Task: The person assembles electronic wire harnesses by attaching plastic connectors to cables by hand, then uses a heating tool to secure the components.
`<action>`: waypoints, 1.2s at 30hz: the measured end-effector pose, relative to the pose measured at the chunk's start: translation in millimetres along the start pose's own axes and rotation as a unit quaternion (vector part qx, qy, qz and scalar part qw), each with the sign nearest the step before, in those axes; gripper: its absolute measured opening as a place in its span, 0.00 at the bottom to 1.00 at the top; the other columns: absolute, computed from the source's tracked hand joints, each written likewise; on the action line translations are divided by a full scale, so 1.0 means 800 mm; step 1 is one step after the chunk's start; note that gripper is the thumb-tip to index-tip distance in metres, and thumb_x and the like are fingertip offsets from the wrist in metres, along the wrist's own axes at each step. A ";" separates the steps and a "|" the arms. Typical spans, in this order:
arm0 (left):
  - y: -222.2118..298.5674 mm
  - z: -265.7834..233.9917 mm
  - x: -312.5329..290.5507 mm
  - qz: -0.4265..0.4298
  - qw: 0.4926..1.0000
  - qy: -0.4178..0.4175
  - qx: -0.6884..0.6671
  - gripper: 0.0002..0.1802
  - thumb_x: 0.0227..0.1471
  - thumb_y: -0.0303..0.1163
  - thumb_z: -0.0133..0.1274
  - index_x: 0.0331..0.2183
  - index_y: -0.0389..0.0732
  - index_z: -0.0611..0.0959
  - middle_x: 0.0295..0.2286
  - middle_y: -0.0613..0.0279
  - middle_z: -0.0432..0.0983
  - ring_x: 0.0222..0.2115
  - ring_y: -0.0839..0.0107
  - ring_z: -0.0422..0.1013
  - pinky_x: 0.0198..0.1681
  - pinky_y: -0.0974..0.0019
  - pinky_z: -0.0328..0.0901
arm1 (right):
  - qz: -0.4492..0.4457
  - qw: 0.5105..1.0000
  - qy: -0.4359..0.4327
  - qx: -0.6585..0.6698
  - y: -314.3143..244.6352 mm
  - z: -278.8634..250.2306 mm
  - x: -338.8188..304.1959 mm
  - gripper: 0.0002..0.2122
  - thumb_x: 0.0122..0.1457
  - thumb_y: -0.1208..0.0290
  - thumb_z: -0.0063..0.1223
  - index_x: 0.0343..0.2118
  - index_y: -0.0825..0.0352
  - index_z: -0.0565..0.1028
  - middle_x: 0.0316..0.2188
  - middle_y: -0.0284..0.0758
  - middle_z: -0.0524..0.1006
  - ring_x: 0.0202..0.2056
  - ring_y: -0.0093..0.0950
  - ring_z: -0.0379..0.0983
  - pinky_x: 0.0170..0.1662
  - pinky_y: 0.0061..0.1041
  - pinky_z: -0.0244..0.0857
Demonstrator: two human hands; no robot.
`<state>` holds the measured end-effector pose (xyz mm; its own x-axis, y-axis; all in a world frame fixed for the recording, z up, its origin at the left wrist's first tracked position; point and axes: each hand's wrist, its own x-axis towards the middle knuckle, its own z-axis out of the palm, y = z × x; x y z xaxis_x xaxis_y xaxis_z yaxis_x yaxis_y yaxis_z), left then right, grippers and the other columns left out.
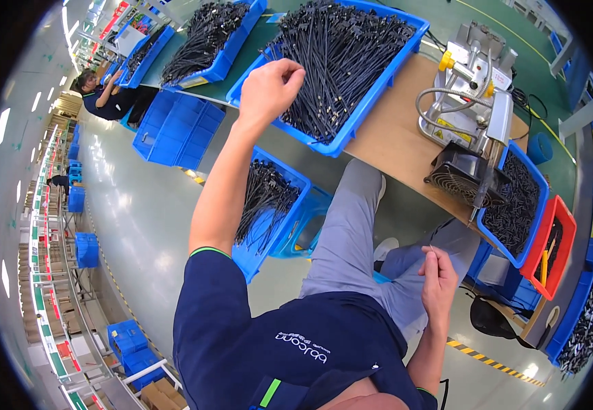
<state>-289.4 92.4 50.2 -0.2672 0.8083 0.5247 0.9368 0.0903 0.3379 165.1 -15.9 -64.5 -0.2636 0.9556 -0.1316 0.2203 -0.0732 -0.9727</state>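
Green-grey floor (146, 225) runs through the workshop behind us, and our brown-topped surface (395, 140) reaches to the right. On the large blue bin's side, the view is crowded: the bin (381, 92) is heaped with black cables (337, 61), most lying lengthwise, and another blue bin farther off is also piled with them. Lower down, a blue tray (247, 263) holds a looser bunch. To the right, past a metal machine (460, 96) and a black fan (463, 171), a blue container is filled with small black parts (511, 205); just beside it, a red bin (566, 225) holds a yellow stick-like thing.

Our left arm reaches up and forward, bent at the wrist, and the left hand (270, 89) appears at the near-left side of the heap, fingers loosely curled; we cannot tell whether it grips anything. Our right hand (439, 273) sits over the right thigh, thumb and forefinger pinching a thin piece (431, 244) too small to identify, its tip pointing up.
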 end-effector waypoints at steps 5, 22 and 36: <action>-0.022 0.045 0.071 -0.069 0.993 -0.056 0.074 0.16 0.56 0.47 0.59 0.39 0.48 0.91 0.34 0.55 0.87 0.37 0.54 0.83 0.42 0.55 0.75 | 0.021 1.000 0.017 0.000 0.001 -0.008 -0.004 0.11 0.72 0.68 0.51 0.45 0.70 0.81 0.24 0.28 0.76 0.27 0.16 0.69 0.30 0.19 0.63; -0.041 0.097 0.155 -0.192 0.972 -0.047 0.127 0.21 0.52 0.53 0.60 0.38 0.50 0.92 0.36 0.50 0.87 0.41 0.49 0.82 0.49 0.50 0.74 | 0.057 0.997 0.038 0.023 0.012 -0.031 -0.013 0.11 0.73 0.69 0.50 0.45 0.70 0.81 0.25 0.26 0.74 0.28 0.14 0.67 0.33 0.16 0.61; 0.064 -0.024 0.150 -0.101 0.857 0.062 -0.502 0.14 0.63 0.25 0.57 0.49 0.32 0.79 0.41 0.53 0.83 0.34 0.73 0.78 0.37 0.73 0.73 | -0.073 0.967 0.233 -0.068 -0.058 -0.131 0.031 0.09 0.69 0.72 0.56 0.46 0.72 0.81 0.30 0.32 0.80 0.31 0.16 0.73 0.36 0.19 0.68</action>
<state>-277.8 182.7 145.3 -0.4808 0.7621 0.4336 0.2188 -0.3746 0.9010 247.0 41.5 -2.5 0.1447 0.9800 0.1365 0.3427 0.0798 -0.9360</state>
